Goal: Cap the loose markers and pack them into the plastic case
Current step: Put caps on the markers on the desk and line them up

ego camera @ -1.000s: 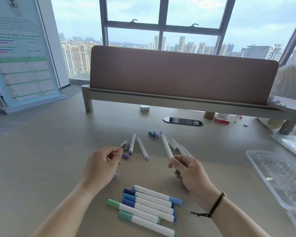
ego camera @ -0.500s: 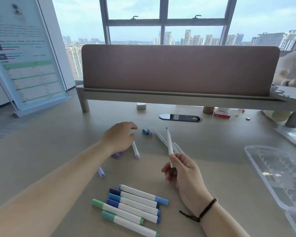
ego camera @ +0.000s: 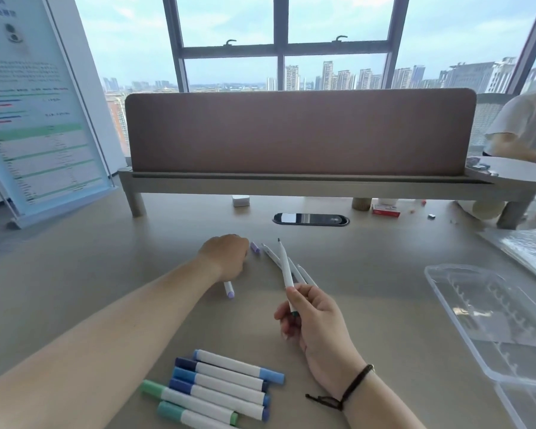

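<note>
Uncapped white marker stands tilted, dark-tipped, in right hand.

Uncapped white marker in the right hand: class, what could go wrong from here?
1. The uncapped white marker points tip-up in the right hand; its dark tip could smear the left hand reaching nearby.
2. The small lilac cap lies loose beside the left hand's knuckles; a nudge may roll it away.

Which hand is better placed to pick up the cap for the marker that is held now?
The left hand. It already rests on the table among the loose pieces, beside the purple cap. The right hand is busy holding the uncapped marker.
</note>
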The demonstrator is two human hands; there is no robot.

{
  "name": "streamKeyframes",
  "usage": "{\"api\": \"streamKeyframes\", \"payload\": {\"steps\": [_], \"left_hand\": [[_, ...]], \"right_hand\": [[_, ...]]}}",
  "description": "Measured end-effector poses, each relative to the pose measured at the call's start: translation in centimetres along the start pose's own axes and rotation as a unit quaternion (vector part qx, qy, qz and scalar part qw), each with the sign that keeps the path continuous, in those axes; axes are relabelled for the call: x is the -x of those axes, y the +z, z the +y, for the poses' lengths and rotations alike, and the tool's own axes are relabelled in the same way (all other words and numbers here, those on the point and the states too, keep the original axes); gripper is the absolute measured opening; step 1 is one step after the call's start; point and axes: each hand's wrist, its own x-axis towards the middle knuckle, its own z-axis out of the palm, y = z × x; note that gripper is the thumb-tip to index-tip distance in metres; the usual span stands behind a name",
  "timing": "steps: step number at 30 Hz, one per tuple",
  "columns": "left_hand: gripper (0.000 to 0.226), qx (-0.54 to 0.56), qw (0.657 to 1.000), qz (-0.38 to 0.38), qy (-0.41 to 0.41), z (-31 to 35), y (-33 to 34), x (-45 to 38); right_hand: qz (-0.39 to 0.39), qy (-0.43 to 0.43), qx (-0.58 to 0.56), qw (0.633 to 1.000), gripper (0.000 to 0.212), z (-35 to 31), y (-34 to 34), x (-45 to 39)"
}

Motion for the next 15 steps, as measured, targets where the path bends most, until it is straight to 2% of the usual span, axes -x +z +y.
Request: {"api": "streamKeyframes", "payload": {"steps": [2,4,5,7,10,12,15], "left_hand": [[0.013,0.076,0.997,0.008,-0.014,-0.6,-0.2,1.5],[0.008,0.224,0.973,0.059,-0.024,-1.1,-1.0,3.8],[0.005,0.310,0.946,0.092,-0.030,-1.2,-1.5,5.3],[0.005,0.472,0.871,0.124,-0.052,-1.0,-2.4,8.6],[0.006,0.652,0.748,0.094,-0.078,-0.6,-2.3,12.9],[0.007,0.698,0.706,0.083,-0.085,-0.7,-1.5,14.8],[0.011,0.730,0.669,0.095,-0.100,-1.0,-0.6,16.4]], "right_hand": [[-0.003,0.004,-0.006,1.000,0.010,-0.2,-0.1,0.2],[-0.009,0.014,-0.029,0.999,0.011,-0.5,-0.2,0.4],[-0.011,0.021,-0.044,0.999,0.012,-0.6,-0.3,0.4],[-0.017,0.032,-0.066,0.997,0.012,-0.8,-0.4,0.5],[-0.023,0.036,-0.071,0.997,0.009,-0.7,-0.5,0.4],[-0.028,0.035,-0.063,0.997,0.006,-0.6,-0.5,0.5],[-0.029,0.033,-0.064,0.997,0.004,-0.6,-0.5,0.7]]}}
